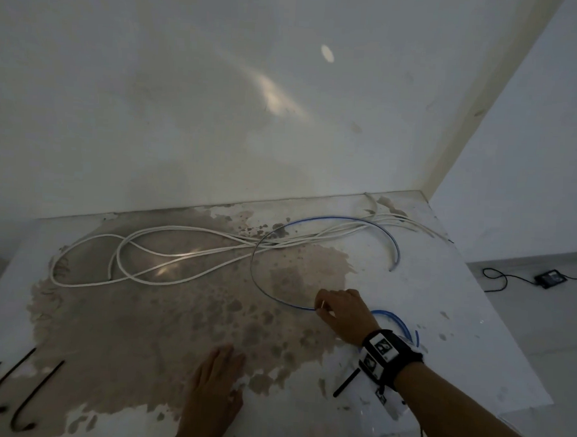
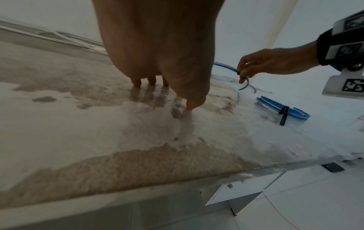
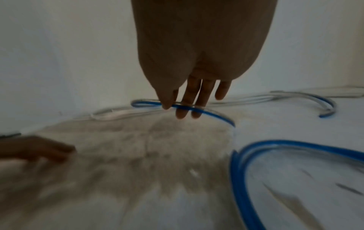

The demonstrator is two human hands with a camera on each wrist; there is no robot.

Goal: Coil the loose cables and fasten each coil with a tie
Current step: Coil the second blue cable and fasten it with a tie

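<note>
A loose blue cable (image 1: pixel 257 250) curves across the stained table (image 1: pixel 443 293). My right hand (image 1: pixel 322 307) pinches it between thumb and fingers, a little above the surface; the right wrist view shows the blue cable (image 3: pixel 212 112) passing under the thumb. A long white cable (image 1: pixel 145 254) lies in loose loops at the back left. A finished blue coil (image 2: pixel 275 106) bound with a black tie (image 2: pixel 283 114) lies under my right wrist. My left hand (image 1: pixel 218 375) rests flat on the table near the front edge, fingers straight, holding nothing.
Three black ties (image 1: pixel 37 395) lie at the table's front left corner. The wall runs along the table's back edge. On the floor to the right sits a small black device (image 1: pixel 549 278) with its lead. The table's front edge (image 2: pixel 177 182) is close to my left hand.
</note>
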